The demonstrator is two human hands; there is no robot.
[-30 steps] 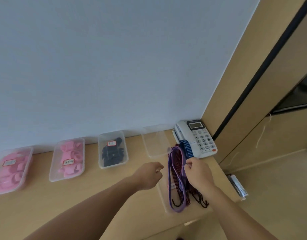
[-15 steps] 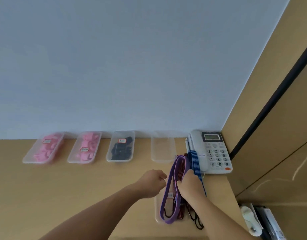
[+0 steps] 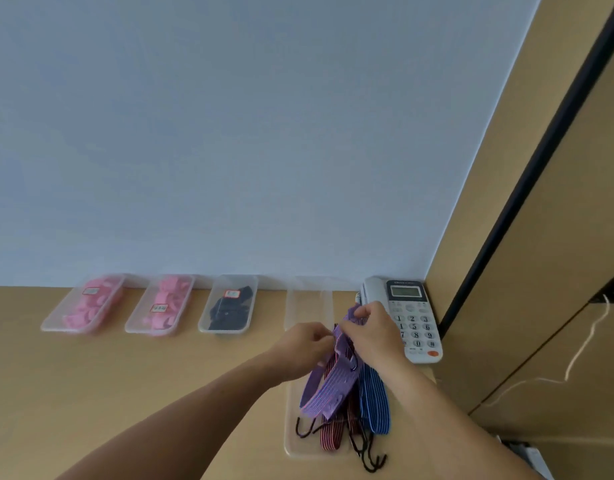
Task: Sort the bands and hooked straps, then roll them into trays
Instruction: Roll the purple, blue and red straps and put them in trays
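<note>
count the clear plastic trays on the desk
5. Four line the wall: left pink-filled tray, second pink-filled tray, tray of dark items, empty tray. The near tray lies under the hooked straps. More may lie beyond the frame.

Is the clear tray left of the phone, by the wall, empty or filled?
Empty as far as visible: the clear tray shows only desk through it; the left hand partly hides its near end.

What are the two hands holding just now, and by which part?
The purple band: the right hand pinches its top end, and the left hand holds it just below that.
</note>
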